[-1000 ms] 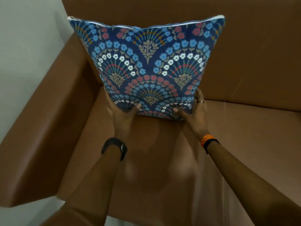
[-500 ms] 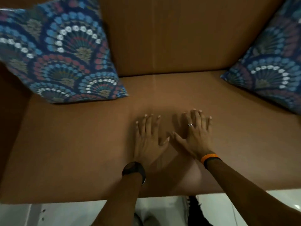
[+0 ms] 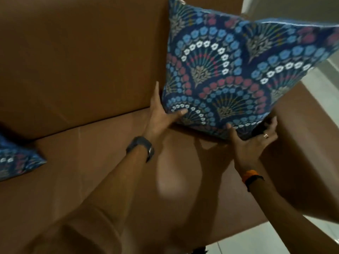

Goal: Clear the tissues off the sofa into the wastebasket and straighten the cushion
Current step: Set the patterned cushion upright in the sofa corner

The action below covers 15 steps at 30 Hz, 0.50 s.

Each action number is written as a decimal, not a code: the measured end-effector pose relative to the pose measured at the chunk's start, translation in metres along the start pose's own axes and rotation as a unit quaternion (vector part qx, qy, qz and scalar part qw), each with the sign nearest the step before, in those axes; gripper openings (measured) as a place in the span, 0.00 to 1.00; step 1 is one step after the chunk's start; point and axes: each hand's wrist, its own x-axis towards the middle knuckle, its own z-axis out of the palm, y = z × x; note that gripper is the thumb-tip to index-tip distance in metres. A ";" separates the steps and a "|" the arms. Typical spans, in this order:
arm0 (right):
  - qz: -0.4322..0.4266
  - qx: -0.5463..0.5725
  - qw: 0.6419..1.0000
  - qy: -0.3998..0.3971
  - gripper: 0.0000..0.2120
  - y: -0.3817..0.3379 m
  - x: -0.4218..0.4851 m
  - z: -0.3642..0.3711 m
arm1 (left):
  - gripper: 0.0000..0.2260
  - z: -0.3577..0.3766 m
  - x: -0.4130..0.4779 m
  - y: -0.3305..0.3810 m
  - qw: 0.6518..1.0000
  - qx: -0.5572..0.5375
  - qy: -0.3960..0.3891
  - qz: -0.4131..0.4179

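Observation:
A blue cushion [image 3: 229, 70] with a fan and flower pattern stands upright at the right end of the brown sofa [image 3: 82, 61], leaning against the backrest and the right armrest. My left hand [image 3: 161, 112] grips its lower left corner, thumb on the front. My right hand [image 3: 255, 138] holds its lower right corner from below, a ring on one finger. No tissues and no wastebasket are in view.
A second patterned cushion [image 3: 16, 160] pokes in at the left edge of the seat. The right armrest [image 3: 302, 143] runs beside the held cushion. Pale floor tiles [image 3: 275, 241] show past the sofa's front and right side.
One second ago both hands held the left cushion. Half a second ago they lay flat on the seat between the cushions. Now they grip the right cushion's bottom corners.

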 end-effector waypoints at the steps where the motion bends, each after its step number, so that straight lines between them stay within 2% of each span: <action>1: -0.010 0.013 0.999 -0.037 0.55 -0.002 0.013 -0.002 | 0.56 0.002 0.021 0.015 1.000 -0.024 -0.017 0.006; 4: 0.007 0.056 0.993 -0.102 0.57 -0.004 0.027 0.004 | 0.56 0.006 0.050 0.036 0.998 -0.003 -0.053 0.015; 7: -0.011 0.074 0.987 -0.144 0.53 -0.008 0.034 0.010 | 0.53 -0.003 0.032 0.033 0.999 -0.004 -0.028 0.033; 13: -0.075 0.132 0.946 -0.286 0.48 -0.056 0.046 0.051 | 0.44 -0.053 -0.040 -0.010 0.983 -0.031 0.180 0.032; 15: -0.075 0.143 0.932 -0.324 0.48 -0.075 0.045 0.074 | 0.45 -0.071 -0.046 -0.019 0.977 -0.022 0.207 0.038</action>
